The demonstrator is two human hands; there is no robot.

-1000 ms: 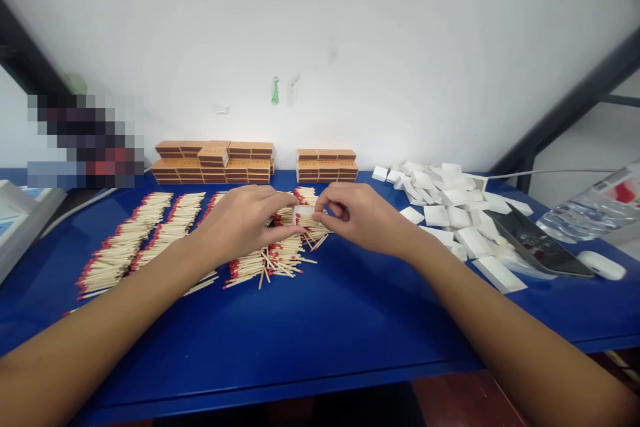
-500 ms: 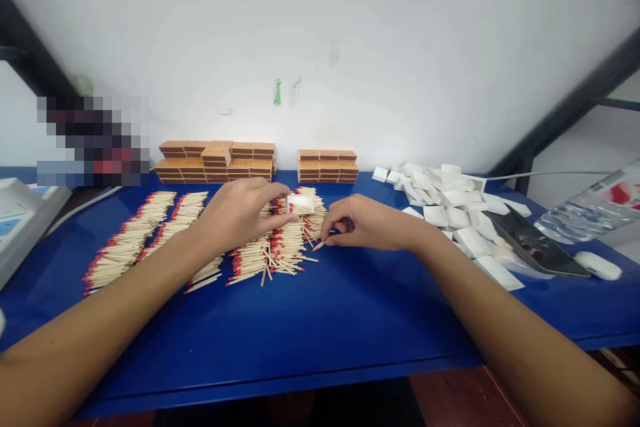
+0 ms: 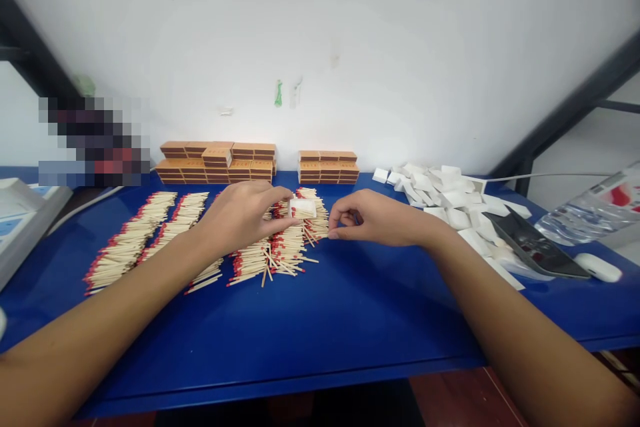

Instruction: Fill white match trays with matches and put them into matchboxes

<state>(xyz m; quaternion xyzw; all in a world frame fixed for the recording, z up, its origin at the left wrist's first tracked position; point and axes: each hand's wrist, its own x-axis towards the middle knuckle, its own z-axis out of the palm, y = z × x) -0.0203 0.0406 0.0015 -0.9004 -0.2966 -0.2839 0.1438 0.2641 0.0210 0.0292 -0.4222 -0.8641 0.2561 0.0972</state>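
My left hand (image 3: 240,217) holds a small white matchbox tray (image 3: 302,207) between thumb and fingers, above a pile of red-tipped matches (image 3: 280,247) on the blue table (image 3: 320,327). My right hand (image 3: 373,219) hovers just right of the tray at the edge of the match pile, fingers curled in a pinch; several matches seem to be gripped between thumb and forefinger. More matches lie in rows (image 3: 135,237) to the left.
Stacks of orange-brown matchboxes (image 3: 217,162) and a second stack (image 3: 327,166) line the wall. A heap of white empty trays (image 3: 445,197) lies right, beside a dark phone (image 3: 535,243), a white mouse (image 3: 597,267) and a plastic bottle (image 3: 590,210). A grey device (image 3: 20,220) sits left.
My right hand left the tray, dropped to the matches beside the pile, then lifted slightly with a pinch. The left hand kept the tray and shifted little.
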